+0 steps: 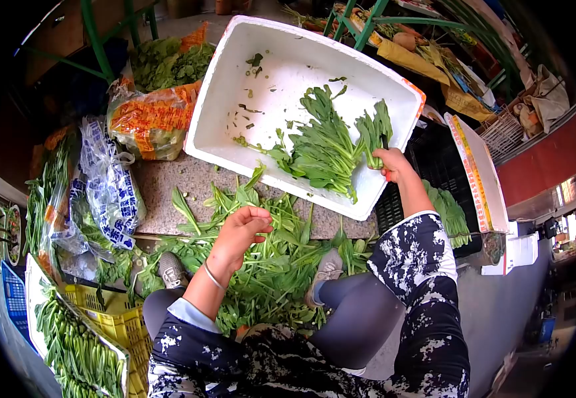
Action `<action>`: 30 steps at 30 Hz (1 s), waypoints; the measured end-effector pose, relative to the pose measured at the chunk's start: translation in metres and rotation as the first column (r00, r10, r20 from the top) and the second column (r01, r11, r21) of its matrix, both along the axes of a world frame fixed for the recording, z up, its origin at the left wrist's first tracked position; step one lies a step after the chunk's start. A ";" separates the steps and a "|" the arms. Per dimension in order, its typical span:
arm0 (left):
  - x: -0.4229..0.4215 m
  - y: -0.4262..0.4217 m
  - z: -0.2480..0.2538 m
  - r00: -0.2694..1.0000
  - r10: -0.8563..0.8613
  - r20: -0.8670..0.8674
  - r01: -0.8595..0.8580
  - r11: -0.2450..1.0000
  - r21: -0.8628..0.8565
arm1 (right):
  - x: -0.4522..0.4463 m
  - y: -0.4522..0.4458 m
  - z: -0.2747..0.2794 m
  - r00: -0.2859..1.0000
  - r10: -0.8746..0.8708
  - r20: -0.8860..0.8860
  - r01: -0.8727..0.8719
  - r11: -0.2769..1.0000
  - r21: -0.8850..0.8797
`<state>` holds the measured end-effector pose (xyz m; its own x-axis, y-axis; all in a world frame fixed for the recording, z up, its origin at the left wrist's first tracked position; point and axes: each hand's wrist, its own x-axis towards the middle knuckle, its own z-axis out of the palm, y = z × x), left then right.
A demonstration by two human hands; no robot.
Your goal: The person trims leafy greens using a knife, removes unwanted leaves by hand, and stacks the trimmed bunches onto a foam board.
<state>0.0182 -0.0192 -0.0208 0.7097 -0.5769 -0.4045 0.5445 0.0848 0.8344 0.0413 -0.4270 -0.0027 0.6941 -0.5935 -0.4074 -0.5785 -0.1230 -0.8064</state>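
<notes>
A large white foam box lies tilted ahead of me, with a bunch of leafy greens and loose leaf scraps inside. At the box's right end my right hand is closed around the stems of a small bunch of greens; something dark and something red show at the same hand. My left hand, with a bracelet at the wrist, hovers over a pile of loose greens, its fingers curled and apart, holding nothing. The pile spreads over the ground between my shoes.
Plastic bags of vegetables stand at the left, beside a blue-printed bag. Lower left are a box of lined-up greens and a yellow crate. A black crate and a foam lid are at the right.
</notes>
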 end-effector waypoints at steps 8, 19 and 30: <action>-0.001 -0.005 0.001 1.000 0.003 0.008 -0.003 1.000 0.030 | 0.009 0.020 0.030 0.995 0.076 0.059 -0.053 0.943 -0.328; 0.004 -0.015 -0.001 0.990 0.142 -0.010 -0.142 0.986 -0.084 | -0.039 0.121 0.089 0.916 0.377 0.133 -0.396 0.903 0.165; 0.003 -0.007 0.011 0.947 0.180 -0.266 -0.314 0.694 -0.647 | -0.060 0.268 0.038 0.614 0.778 0.130 -0.592 0.564 -0.576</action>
<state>0.0213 -0.0260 -0.0099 0.8256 -0.5545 -0.1043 0.5459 0.7383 0.3961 -0.0187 -0.1585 0.0354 0.9903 0.0926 0.1035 0.1379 -0.7427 -0.6552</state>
